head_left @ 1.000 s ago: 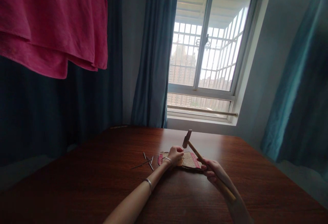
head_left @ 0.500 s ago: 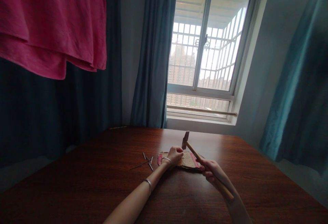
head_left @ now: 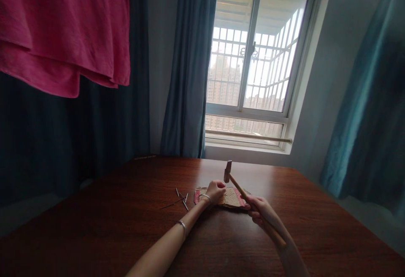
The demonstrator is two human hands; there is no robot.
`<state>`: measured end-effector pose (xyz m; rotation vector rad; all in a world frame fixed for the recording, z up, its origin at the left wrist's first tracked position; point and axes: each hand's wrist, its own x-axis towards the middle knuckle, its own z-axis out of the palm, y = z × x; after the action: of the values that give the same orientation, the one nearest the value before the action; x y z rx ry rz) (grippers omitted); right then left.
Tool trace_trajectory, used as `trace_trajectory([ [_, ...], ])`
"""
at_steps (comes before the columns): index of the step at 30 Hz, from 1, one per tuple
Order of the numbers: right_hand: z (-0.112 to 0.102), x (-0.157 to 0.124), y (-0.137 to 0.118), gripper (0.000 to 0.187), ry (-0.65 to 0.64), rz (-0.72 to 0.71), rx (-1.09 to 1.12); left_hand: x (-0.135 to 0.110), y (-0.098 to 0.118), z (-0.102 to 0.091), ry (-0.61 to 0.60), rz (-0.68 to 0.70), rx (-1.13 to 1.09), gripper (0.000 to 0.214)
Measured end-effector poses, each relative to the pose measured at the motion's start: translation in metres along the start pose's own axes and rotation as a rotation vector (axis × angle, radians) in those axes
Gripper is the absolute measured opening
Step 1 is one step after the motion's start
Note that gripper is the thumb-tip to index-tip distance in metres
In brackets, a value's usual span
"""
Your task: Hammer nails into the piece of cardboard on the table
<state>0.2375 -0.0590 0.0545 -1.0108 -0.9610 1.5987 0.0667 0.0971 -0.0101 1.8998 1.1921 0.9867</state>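
Two bare arms (head_left: 164,249) reach forward.
Left hand (head_left: 216,191) held in a pinch; right hand (head_left: 260,210), slightly lower, curled in a grip.

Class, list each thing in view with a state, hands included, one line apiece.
Left hand: pinched shut, contents unclear
Right hand: closed around the hammer
Hammer: held, head raised
Pad: lying on the table
Rods: loose, some crossing
Cloth: hanging
Curtains: hanging beside the window
Window: apparently shut
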Motion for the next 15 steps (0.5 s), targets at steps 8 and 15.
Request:
trace_trajectory([
  [8,0.0049,-0.0015,0.0003,0.033,-0.019,-0.004,-0.03,-0.001,0.0007,0.0018,0.01,0.004,-0.029,0.019],
  [15,0.0059,-0.0021,0.0,0.033,-0.04,0.005,-0.022,-0.0005,-0.001,0.0028,0.008,0.024,-0.033,0.022],
])
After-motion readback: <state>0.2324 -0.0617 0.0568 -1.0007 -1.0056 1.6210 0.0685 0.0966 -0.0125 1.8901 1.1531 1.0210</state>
